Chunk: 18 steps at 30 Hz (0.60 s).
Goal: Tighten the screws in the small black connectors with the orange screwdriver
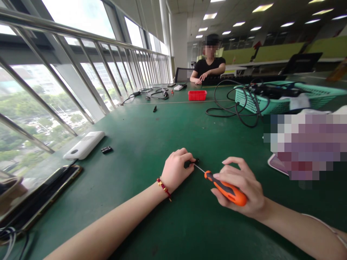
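Note:
My left hand (176,169) rests on the green table (141,144), its fingers pinched round a small black part (193,162). A red bead bracelet (163,187) circles that wrist. My right hand (241,187) is closed on an orange and black screwdriver (225,188). The thin metal shaft of the screwdriver (200,168) points left and up, and its tip meets the small black part at my left fingertips.
A white power bank (84,144) and another small black part (106,149) lie to the left, a dark phone (40,198) nearer the edge. A red tray (197,95), black cables (233,104) and a teal basket (271,101) sit farther back. A person (209,65) sits at the far end.

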Motion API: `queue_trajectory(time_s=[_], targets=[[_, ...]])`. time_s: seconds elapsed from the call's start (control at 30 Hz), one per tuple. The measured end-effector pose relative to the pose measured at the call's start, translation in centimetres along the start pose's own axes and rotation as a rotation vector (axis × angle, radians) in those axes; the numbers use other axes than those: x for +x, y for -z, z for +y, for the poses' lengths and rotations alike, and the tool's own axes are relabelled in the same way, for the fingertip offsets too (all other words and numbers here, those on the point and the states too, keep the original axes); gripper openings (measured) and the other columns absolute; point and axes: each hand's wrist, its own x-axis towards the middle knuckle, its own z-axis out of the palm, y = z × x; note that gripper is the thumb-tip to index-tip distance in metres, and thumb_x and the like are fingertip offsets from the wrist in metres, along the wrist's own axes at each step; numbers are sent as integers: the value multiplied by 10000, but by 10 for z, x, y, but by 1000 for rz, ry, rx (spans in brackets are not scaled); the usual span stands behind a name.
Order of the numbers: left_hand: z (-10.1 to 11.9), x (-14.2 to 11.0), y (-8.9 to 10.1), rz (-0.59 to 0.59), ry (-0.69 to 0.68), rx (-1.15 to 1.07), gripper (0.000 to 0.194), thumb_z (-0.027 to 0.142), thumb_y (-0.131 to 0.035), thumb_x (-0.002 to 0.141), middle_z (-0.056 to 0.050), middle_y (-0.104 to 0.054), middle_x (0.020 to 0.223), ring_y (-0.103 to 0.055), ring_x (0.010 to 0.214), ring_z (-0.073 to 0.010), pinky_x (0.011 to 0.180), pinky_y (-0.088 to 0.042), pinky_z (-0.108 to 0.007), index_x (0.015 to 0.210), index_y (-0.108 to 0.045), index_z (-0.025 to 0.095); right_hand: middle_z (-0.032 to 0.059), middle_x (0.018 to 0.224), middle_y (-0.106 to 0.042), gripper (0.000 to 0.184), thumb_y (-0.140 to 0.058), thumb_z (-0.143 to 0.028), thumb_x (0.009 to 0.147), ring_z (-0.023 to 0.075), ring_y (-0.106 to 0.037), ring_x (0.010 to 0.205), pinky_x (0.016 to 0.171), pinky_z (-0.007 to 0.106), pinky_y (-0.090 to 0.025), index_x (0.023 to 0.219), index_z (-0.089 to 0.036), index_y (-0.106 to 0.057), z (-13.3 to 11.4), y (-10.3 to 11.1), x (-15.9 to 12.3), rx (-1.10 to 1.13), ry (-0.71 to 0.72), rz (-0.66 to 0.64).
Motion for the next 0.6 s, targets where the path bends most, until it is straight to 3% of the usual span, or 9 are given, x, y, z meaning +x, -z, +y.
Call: queue_trajectory(time_s=[0.13,0.2,0.4,0.6], targets=[[0,0,0,-3,-8,-3,87,157,-582,722,-14,-603,829,-579,772,-152,712,-474,-255,752,-652,198,4,734,-594,404,-569,-134,701,136,-594,638,738,412,-473,1080,-183,-438,2,-1,-1,29,-13,31],[0,1,0,-7,-8,-2,90,159,-582,722,-14,-603,832,-581,776,-153,713,-475,-256,756,-653,202,-11,706,-586,390,-571,-141,705,125,-579,603,735,406,-474,1072,-186,-445,2,0,0,26,-7,18],[-1,1,1,-18,6,-1,85,161,-577,728,-11,-609,851,-583,789,-155,721,-472,-259,754,-646,203,-60,549,-505,140,-574,-147,718,76,-469,445,701,384,-461,846,-176,-525,-3,3,4,-24,-10,-61],[-1,1,1,-14,20,40,75,166,-580,723,1,-614,849,-577,797,-154,733,-458,-274,757,-635,204,-38,567,-532,98,-537,-127,729,99,-490,483,683,380,-449,802,-186,-507,-1,4,2,-10,-101,31]])
